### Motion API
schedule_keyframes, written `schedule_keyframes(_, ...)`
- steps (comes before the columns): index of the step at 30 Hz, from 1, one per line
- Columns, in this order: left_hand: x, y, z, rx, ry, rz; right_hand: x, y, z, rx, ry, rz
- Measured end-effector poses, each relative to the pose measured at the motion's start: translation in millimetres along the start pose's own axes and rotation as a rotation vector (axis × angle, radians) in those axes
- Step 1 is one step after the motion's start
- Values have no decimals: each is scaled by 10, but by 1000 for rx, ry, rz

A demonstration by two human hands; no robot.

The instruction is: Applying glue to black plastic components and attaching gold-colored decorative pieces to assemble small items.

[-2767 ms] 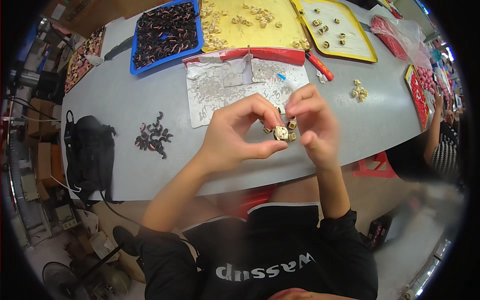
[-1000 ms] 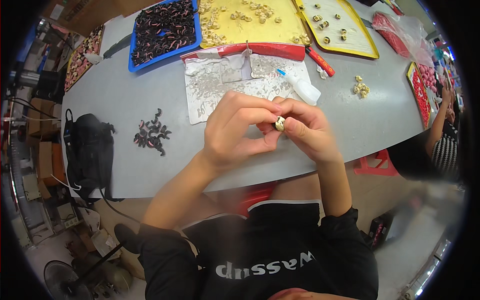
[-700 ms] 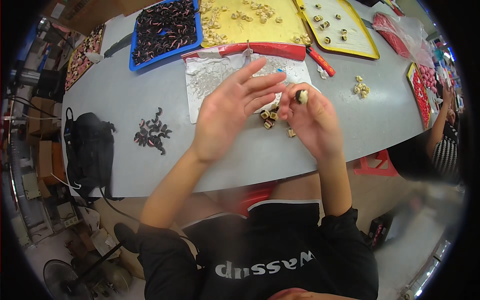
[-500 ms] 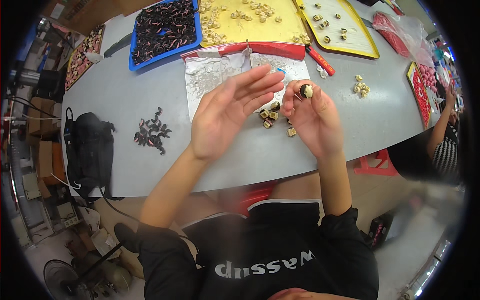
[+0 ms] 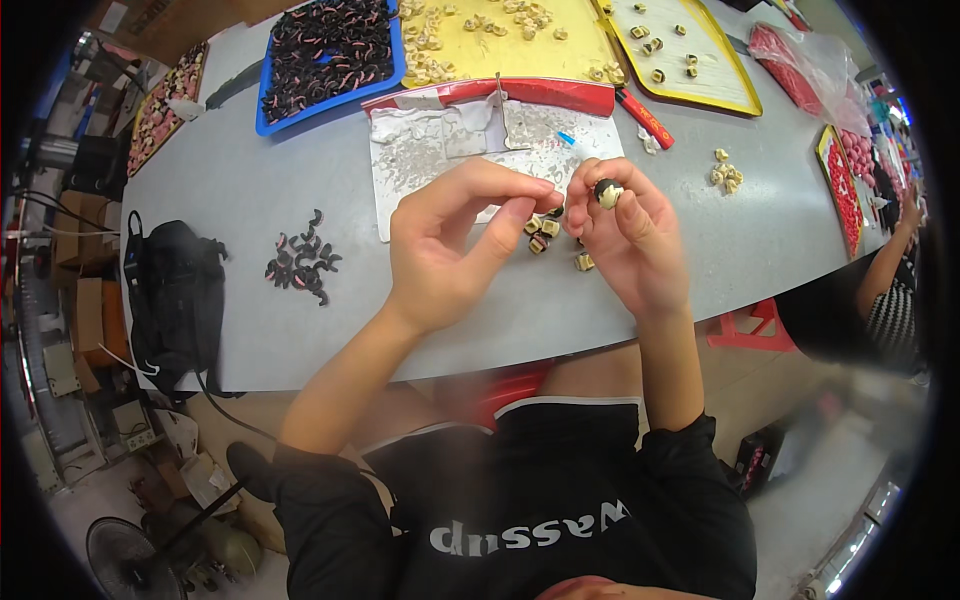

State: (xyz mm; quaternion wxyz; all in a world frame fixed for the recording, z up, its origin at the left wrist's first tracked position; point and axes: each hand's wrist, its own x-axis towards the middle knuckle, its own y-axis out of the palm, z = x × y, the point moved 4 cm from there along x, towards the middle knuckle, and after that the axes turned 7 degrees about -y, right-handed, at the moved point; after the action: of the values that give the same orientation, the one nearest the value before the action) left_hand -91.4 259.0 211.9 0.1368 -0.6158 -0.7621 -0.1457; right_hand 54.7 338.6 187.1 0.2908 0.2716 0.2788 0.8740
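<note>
My right hand (image 5: 637,240) pinches a small rounded black-and-cream piece (image 5: 608,193) between thumb and fingers, above the table. Close beside it on the left, my left hand (image 5: 450,240) is curled, its thumb and fingertips drawn together near the right fingers. Whatever it may hold is hidden. Several similar black-and-cream pieces (image 5: 540,228) lie on the table between and beneath the hands, partly covered by the fingers. Behind them lies a white, grey-smeared board (image 5: 400,165) with a red far edge. A white item with a blue tip (image 5: 567,138) rests on it, partly hidden by my right hand.
Loose black curved pieces (image 5: 302,262) lie left, beside a black bag (image 5: 175,300). At the back stand a blue tray (image 5: 262,118) of black pieces and yellow trays (image 5: 755,105) with pale and two-coloured pieces. Cream pieces (image 5: 727,178) lie right. Another person's arm (image 5: 885,255) shows far right.
My left hand has gone from flat, stretched fingers to a curled pinch, lower and close to the right hand. The piece in my right hand has turned slightly, showing more black on top.
</note>
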Motion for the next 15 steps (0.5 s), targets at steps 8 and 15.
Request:
schedule_keyframes(8, -10, 4, 7, -162, -221, -46, -15, 21, -12, -62, 20, -15)
schedule_keyframes(15, -3, -12, 44, -206, -204, -34, -2, 35, 0, -142, -1, -24)
